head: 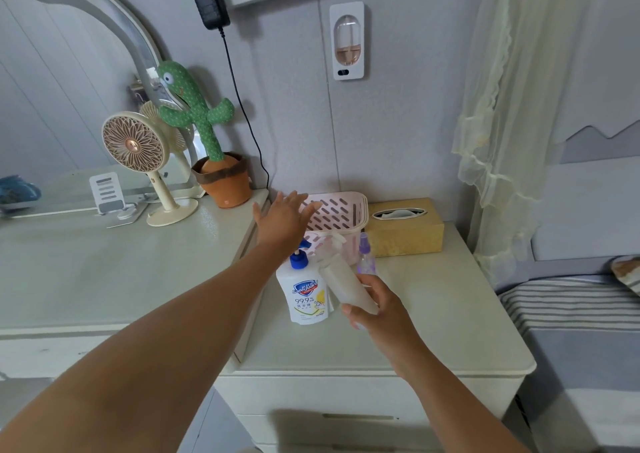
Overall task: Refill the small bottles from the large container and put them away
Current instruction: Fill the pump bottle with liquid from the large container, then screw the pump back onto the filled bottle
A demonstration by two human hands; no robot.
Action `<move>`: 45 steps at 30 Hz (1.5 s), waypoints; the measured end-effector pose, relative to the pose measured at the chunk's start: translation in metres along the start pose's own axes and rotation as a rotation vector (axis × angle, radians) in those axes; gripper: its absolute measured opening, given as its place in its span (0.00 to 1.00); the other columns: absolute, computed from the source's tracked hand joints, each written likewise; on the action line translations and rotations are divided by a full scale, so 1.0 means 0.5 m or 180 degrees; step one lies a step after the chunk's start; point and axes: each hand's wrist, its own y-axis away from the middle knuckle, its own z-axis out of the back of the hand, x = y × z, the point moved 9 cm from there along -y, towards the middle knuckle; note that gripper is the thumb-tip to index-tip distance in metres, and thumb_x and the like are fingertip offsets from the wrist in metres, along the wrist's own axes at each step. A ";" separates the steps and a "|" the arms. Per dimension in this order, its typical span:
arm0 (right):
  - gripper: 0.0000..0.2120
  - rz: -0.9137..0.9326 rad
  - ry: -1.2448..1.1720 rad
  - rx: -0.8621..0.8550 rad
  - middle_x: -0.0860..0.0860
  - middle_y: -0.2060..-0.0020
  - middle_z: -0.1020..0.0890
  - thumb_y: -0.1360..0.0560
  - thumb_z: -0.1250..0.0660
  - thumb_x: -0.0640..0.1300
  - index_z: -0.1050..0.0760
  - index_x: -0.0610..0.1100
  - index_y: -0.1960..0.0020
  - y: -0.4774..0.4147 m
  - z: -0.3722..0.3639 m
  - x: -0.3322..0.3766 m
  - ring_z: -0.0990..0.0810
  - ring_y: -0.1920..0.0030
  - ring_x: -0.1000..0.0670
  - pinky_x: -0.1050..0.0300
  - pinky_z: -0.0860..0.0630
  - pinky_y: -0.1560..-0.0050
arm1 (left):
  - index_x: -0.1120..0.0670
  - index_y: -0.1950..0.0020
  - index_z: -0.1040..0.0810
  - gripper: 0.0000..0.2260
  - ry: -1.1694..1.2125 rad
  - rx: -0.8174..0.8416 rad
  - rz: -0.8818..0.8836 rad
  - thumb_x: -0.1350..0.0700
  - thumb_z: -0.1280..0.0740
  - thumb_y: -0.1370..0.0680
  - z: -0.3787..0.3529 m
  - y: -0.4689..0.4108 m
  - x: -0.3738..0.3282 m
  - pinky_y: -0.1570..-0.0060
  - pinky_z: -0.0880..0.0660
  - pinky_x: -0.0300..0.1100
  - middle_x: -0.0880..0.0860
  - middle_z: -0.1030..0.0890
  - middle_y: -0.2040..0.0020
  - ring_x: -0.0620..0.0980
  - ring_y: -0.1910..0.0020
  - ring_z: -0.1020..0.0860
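A large white hand-soap bottle (304, 296) with a blue pump stands on the nightstand (433, 314). My right hand (377, 305) grips a small white translucent bottle (348, 284), tilted with its pump end pointing up and left. A small purple spray bottle (365, 256) stands just behind it. My left hand (285, 218) is stretched out with fingers spread, over the near left corner of a pink slotted basket (341, 215). It holds nothing. Whether it touches the basket is unclear.
A gold tissue box (405, 232) sits right of the basket. On the dresser (104, 272) to the left are a cactus toy in a pot (214, 161), a small fan (138, 154) and a phone stand (107, 192). A bed (575, 314) lies at right.
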 end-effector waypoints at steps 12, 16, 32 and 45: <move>0.20 0.0061 -0.0215 -0.0196 0.53 0.50 0.22 0.30 0.26 0.41 0.28 0.59 0.46 0.016 0.037 0.020 0.19 0.51 0.48 0.56 0.18 0.55 | 0.49 0.32 0.26 0.24 0.0891 -0.0135 0.0069 0.38 0.47 0.20 0.055 0.065 -0.031 0.27 0.52 0.59 0.53 0.29 0.29 0.55 0.27 0.38; 0.22 0.0072 -0.0221 -0.0367 0.49 0.47 0.22 0.30 0.26 0.41 0.29 0.51 0.40 0.022 0.060 0.026 0.21 0.48 0.45 0.50 0.19 0.50 | 0.52 0.36 0.23 0.26 0.1583 -0.0103 -0.0115 0.36 0.40 0.24 0.055 0.106 -0.054 0.35 0.32 0.54 0.51 0.24 0.34 0.52 0.39 0.24; 0.25 0.0269 -0.0047 -0.0770 0.51 0.48 0.23 0.34 0.23 0.41 0.30 0.53 0.42 0.050 0.132 0.026 0.21 0.53 0.52 0.65 0.22 0.65 | 0.57 0.52 0.21 0.16 0.2451 0.0677 0.0323 0.45 0.28 0.28 -0.059 0.207 -0.179 0.69 0.32 0.33 0.53 0.18 0.59 0.46 0.62 0.19; 0.33 0.0133 0.0269 -0.0312 0.52 0.42 0.23 0.36 0.22 0.40 0.32 0.52 0.37 0.038 0.118 -0.008 0.22 0.46 0.48 0.51 0.21 0.48 | 0.56 0.48 0.22 0.14 0.2215 0.0571 0.0485 0.48 0.27 0.27 -0.104 0.218 -0.171 0.61 0.22 0.41 0.49 0.21 0.61 0.48 0.62 0.22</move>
